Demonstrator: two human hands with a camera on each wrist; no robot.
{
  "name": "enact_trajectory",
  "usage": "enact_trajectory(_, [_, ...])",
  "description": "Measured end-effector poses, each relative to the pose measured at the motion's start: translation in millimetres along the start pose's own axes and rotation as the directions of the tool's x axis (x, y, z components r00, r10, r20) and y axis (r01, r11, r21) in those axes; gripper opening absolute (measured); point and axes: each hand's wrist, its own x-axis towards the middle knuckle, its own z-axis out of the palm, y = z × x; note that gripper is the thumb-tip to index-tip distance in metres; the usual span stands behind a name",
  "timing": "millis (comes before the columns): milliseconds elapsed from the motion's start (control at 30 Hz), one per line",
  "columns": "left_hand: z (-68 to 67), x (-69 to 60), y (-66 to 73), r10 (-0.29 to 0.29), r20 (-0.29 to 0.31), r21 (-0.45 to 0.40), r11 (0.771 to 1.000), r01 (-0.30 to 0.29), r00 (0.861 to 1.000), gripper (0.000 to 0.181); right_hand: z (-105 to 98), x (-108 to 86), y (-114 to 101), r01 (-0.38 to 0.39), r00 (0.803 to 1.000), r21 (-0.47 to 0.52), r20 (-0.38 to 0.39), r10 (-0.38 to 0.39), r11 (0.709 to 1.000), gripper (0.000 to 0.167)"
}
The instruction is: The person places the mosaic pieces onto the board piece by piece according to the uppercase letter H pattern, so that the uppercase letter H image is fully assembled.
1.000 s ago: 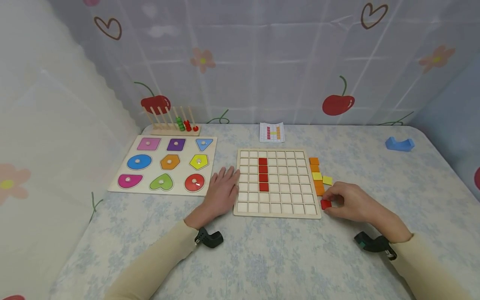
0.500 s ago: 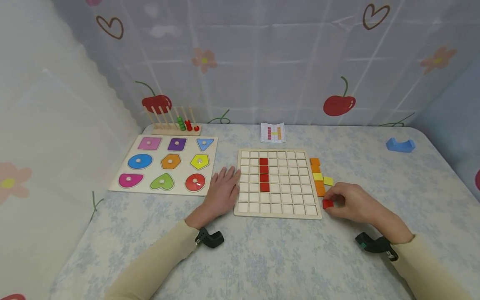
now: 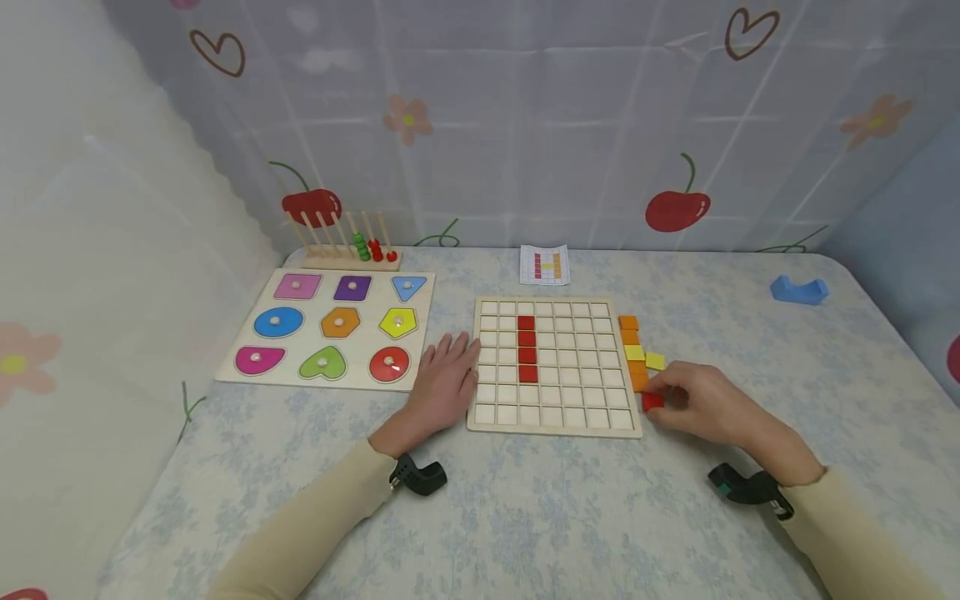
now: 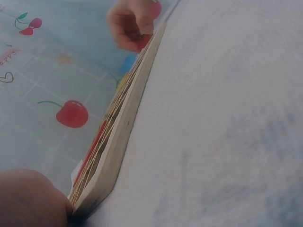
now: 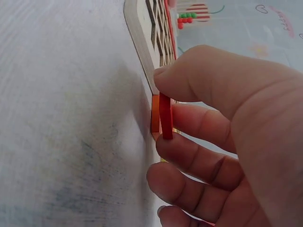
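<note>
A wooden grid board lies on the table, with several red tiles filling part of one column. My left hand rests at the board's left edge with its fingers stretched out. Beyond the board's lower right corner, my right hand pinches a red square tile between thumb and fingers. In the right wrist view that tile is held on edge beside an orange tile. Orange tiles line the board's right side, with a yellow tile on top of them and another yellow tile beside.
A card with a coloured grid pattern lies behind the board. To the left are a shape puzzle with knobbed pieces and a peg stand holding green and red beads. A blue cradle-shaped piece sits at the far right.
The red tile in my right hand has shifted slightly away from me, towards the orange tiles. My left hand has stayed in place at the board's edge.
</note>
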Motion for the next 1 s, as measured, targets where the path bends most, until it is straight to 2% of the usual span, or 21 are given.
enact_trajectory(200, [-1.2, 0.1, -0.4, 0.000, -0.004, -0.001, 1.000, 0.000, 1.000, 0.053, 0.2, 4.1, -2.6, 0.030, 1.000, 0.000, -0.002, -0.030, 1.000, 0.017])
enact_trajectory(533, [-1.2, 1.7, -1.2, -0.007, 0.004, -0.001, 1.000, 0.007, 1.000, 0.053, 1.3, 21.6, -12.9, 0.094, 0.995, 0.007, 0.016, -0.094, 0.996, 0.018])
enact_trajectory(1000, [0.9, -0.2, -1.3, -0.003, -0.004, -0.009, 1.000, 0.003, 1.000, 0.052, 7.1, 49.7, -40.3, 0.115, 0.989, 0.003, 0.091, -0.115, 0.993, 0.022])
